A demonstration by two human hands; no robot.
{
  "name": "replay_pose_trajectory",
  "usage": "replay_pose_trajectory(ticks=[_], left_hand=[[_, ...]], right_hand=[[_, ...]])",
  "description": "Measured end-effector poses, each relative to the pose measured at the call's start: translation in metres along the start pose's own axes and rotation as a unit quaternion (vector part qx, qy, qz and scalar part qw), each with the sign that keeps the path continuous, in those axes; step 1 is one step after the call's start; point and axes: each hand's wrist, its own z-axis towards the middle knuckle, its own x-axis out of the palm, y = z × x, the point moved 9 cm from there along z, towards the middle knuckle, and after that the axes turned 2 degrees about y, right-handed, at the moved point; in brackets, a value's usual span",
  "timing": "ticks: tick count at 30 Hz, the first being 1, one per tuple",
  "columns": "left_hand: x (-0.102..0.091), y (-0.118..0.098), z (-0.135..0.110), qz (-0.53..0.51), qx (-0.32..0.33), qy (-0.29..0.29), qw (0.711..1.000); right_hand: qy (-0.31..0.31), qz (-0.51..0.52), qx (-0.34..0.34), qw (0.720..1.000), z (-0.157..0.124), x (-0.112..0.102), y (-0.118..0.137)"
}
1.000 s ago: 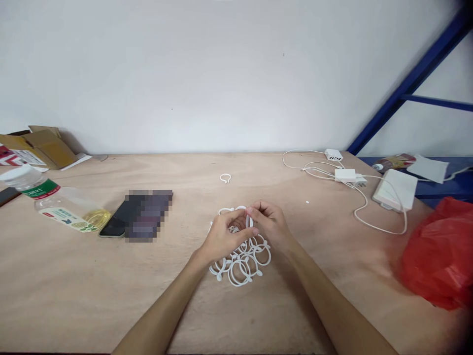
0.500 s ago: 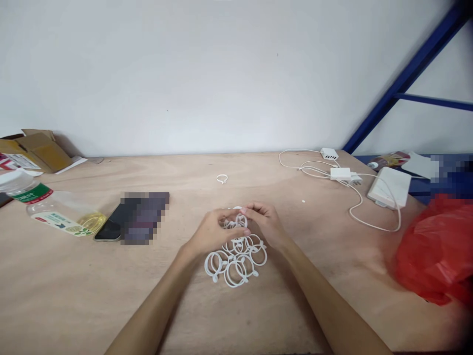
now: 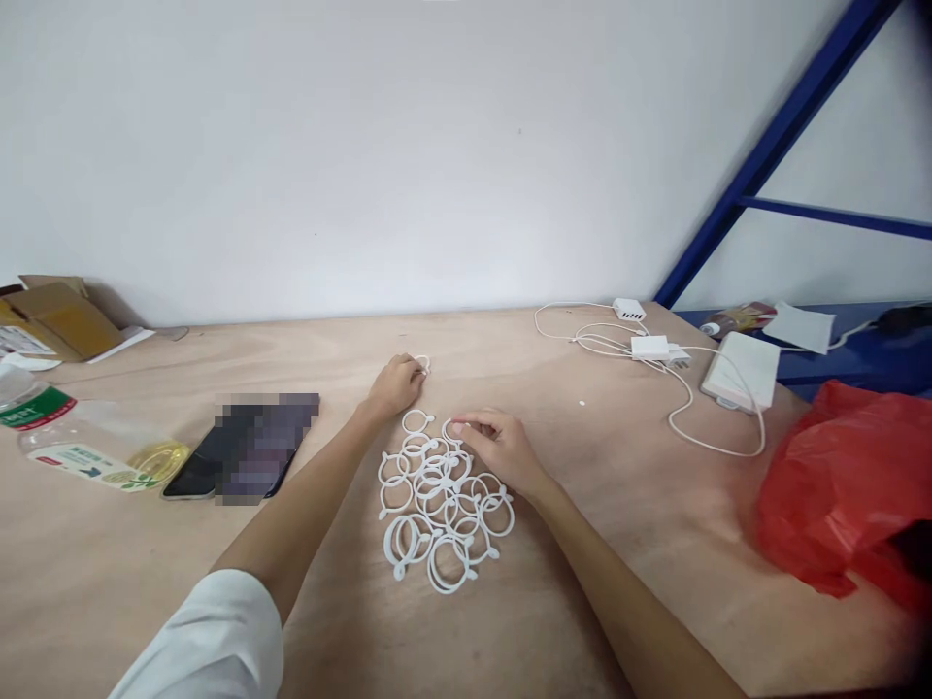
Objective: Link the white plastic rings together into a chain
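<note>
A cluster of linked white plastic rings point(image 3: 435, 510) lies flat on the plywood table point(image 3: 146, 582) in front of me. My right hand point(image 3: 501, 449) rests at the cluster's far right edge, thumb and forefinger pinched on one of its rings. My left hand point(image 3: 394, 386) is stretched forward beyond the cluster, its fingers curled on a single loose white ring point(image 3: 423, 363) that lies apart from the rest. A white sleeve covers my left upper arm at the bottom of the view.
To the left lie a plastic bottle point(image 3: 80, 449) on its side and a dark phone point(image 3: 187, 474), with a cardboard box point(image 3: 62, 316) behind. At the right are white chargers and cables point(image 3: 650, 348), a white power bank point(image 3: 740, 369), a red plastic bag point(image 3: 845, 485) and a blue metal frame point(image 3: 764, 160).
Both hands were together above the ring cluster. My left hand has since let go and reached forward to the lone ring; the cluster now lies spread on the table under my right hand.
</note>
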Motion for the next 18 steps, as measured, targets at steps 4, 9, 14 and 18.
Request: replay_pose_trajectory(ticks=[4, 9, 14, 18], left_hand=[[-0.003, -0.013, -0.016, -0.015, -0.006, -0.020, 1.000], [-0.007, -0.054, -0.067, -0.086, 0.011, -0.033, 0.996], [-0.011, -0.073, -0.108, -0.274, 0.014, -0.077, 0.959], [0.005, -0.064, -0.120, -0.367, -0.059, -0.034, 0.928]], right_hand=[[-0.094, 0.017, 0.024, 0.995, 0.003, -0.020, -0.009], [-0.061, 0.128, 0.054, 0.988, 0.003, -0.008, -0.007], [0.000, 0.169, 0.014, 0.985, -0.002, 0.007, 0.015], [0.003, 0.128, -0.007, 0.992, -0.008, 0.009, 0.024]])
